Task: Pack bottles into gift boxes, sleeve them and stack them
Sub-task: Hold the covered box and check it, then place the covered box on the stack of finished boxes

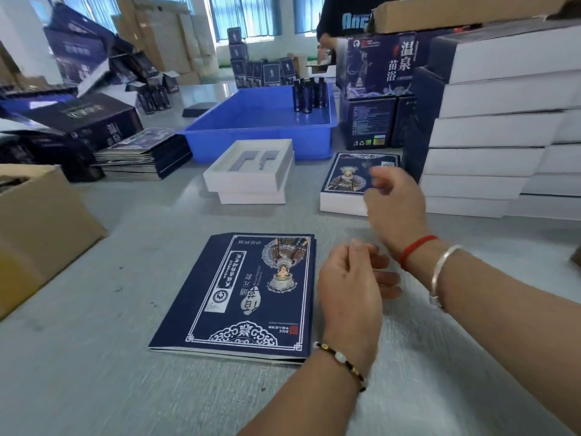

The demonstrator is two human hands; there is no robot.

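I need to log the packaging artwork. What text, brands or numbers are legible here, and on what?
"温泉苗浴": tall blue carton behind the blue tray.
"PICC", upside down: red-logo edge of the flat blue sleeve on the table.
"Anc", cut off: dark shirt of the person opposite.
The sleeve's other Chinese lettering, the sleeved box and the barcode carton: too small or blurred.

bare forearms; left wrist (341, 360) beaded bracelet; right wrist (430, 256) red string, silver bangle.
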